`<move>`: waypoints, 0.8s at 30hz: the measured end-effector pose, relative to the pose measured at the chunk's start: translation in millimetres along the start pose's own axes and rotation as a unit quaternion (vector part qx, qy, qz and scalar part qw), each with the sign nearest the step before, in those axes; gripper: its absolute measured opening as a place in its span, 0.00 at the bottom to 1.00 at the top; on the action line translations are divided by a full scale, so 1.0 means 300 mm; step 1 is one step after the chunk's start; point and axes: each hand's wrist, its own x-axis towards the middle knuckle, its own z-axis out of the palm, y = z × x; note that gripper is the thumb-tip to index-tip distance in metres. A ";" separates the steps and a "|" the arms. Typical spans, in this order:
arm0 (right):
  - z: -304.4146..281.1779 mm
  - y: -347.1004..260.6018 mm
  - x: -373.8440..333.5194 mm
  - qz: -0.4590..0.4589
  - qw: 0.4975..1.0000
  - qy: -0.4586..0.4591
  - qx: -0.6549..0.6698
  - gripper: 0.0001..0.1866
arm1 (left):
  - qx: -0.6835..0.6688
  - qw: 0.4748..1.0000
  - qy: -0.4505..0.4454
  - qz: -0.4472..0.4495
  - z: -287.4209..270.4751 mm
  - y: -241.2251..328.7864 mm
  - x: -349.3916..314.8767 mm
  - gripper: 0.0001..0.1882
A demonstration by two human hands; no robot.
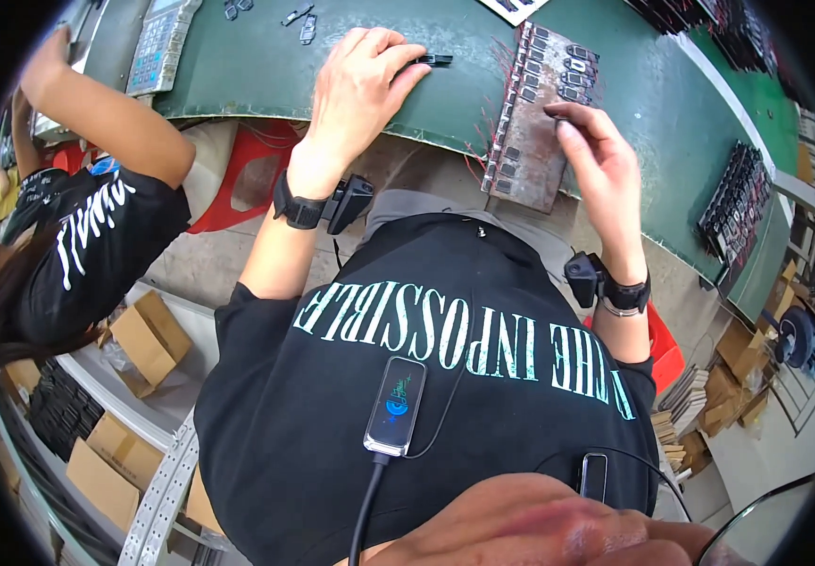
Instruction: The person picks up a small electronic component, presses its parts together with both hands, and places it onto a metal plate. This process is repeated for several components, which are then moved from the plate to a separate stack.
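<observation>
My left hand (365, 90) is over the green bench top, its thumb and index finger pinching a small black rectangular part (438, 59). To the right of it lies a rusty metal plate (540, 156), with small black rectangular modules (528, 80) in a row along its left side and thin red wires sticking out past the edge. More small modules with pale faces (575, 75) sit at the plate's far right. Above the plate's middle is my right hand (601, 151), thumb and index finger closed together; whatever they hold is too small to make out.
At the left a co-worker's arm (115, 108) reaches over the bench near a grey keypad device (160, 47). Loose black parts (307, 28) lie at the far left of the bench. A stack of wired black modules (736, 203) stands on the right. Cardboard boxes (151, 340) are below left.
</observation>
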 end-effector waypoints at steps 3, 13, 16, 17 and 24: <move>-0.050 0.015 -0.012 0.075 0.986 0.023 0.149 0.11 | 0.006 0.999 -0.001 0.040 0.006 -0.006 0.018 0.12; -0.060 0.067 -0.020 0.109 0.909 0.005 0.401 0.11 | -0.049 0.998 0.034 0.011 0.018 0.104 0.041 0.11; -0.060 0.060 -0.021 0.100 0.912 0.000 0.398 0.11 | -0.115 0.990 0.076 0.022 0.033 0.192 0.056 0.14; -0.055 0.049 -0.019 0.100 0.911 -0.004 0.401 0.11 | -0.113 0.990 0.077 0.036 0.034 0.225 0.060 0.14; -0.022 0.011 -0.005 0.099 0.920 -0.003 0.378 0.13 | -0.133 0.985 0.087 0.059 0.097 0.306 0.051 0.17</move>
